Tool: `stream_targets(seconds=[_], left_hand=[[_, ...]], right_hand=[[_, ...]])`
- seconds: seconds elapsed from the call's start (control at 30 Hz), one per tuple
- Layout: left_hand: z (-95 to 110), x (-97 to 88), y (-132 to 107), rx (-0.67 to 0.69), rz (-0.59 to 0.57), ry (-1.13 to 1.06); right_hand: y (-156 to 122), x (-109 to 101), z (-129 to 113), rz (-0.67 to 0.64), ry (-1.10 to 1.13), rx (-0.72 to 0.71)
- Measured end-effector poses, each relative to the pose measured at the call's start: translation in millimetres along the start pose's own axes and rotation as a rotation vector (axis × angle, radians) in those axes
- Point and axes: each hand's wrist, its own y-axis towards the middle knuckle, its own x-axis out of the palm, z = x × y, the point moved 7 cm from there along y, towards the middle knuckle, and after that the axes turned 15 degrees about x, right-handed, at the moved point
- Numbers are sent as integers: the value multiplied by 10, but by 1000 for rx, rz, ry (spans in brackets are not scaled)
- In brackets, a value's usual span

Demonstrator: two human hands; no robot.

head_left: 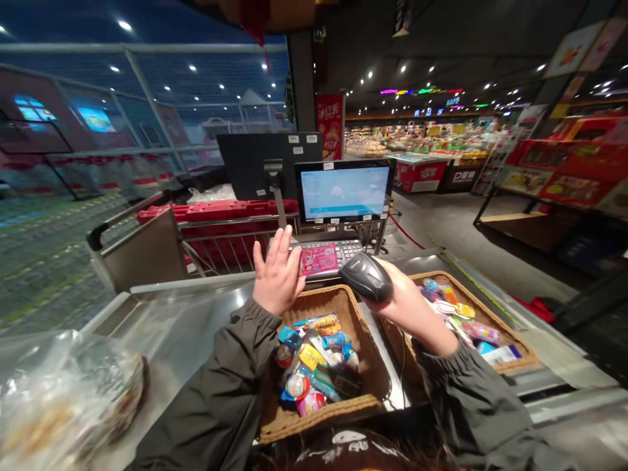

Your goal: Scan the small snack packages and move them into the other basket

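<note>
My right hand (407, 301) is wrapped round a black handheld barcode scanner (366, 275), its head pointing left. A pink printed packet (320, 259) is pinched at its left edge by my left hand (279, 275), whose other fingers fan upward. The packet faces me just left of the scanner, in front of the keyboard (352, 251). Below my hands, a wicker basket (360, 320) holds several small, colourful wrapped goods. A cable hangs down below my right wrist.
A lit monitor (345, 191) stands beyond the keyboard, beside a dark screen's back (265, 163). Another wicker basket (527, 356) of small goods lies to the right. A clear plastic bag (63, 392) rests on the metal counter (181, 320) at left. Shopping carts (220, 248) stand behind.
</note>
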Motion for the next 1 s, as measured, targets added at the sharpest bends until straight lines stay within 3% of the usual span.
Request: stream_targets(seconds=[0.13,0.37,1.0], left_hand=[[-106,-20,-79,-1,16,13],[-157,23,-94,14,7,8],[-95,182,17,59,-1,-53]], right_hand=[[19,91,-134,-32,11,11],[-6,148,-153,-26,33,62],[-53,147,58,-5,11,113]])
